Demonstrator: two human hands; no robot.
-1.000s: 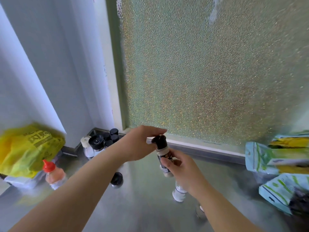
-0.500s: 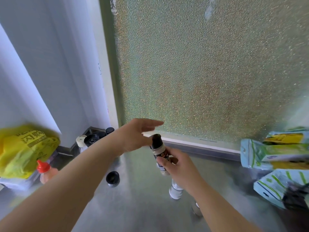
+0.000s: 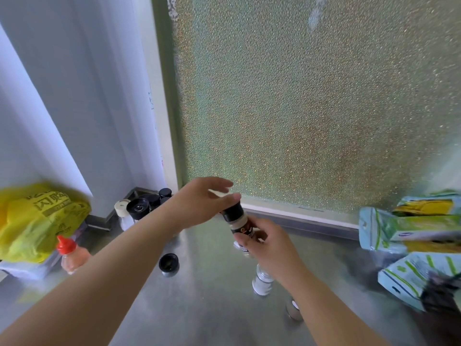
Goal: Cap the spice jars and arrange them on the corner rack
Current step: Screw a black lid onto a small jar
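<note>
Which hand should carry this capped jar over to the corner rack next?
Left. The left hand already touches the jar's black cap and lies toward the corner rack; the right hand grips the spice jar farther away.

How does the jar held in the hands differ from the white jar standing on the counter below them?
The held jar is lifted and tilted, gripped by the right hand; the white jar stands untouched on the counter. The held jar wears a black cap under the left hand; the white jar shows none. Both are small and cylindrical.
</note>
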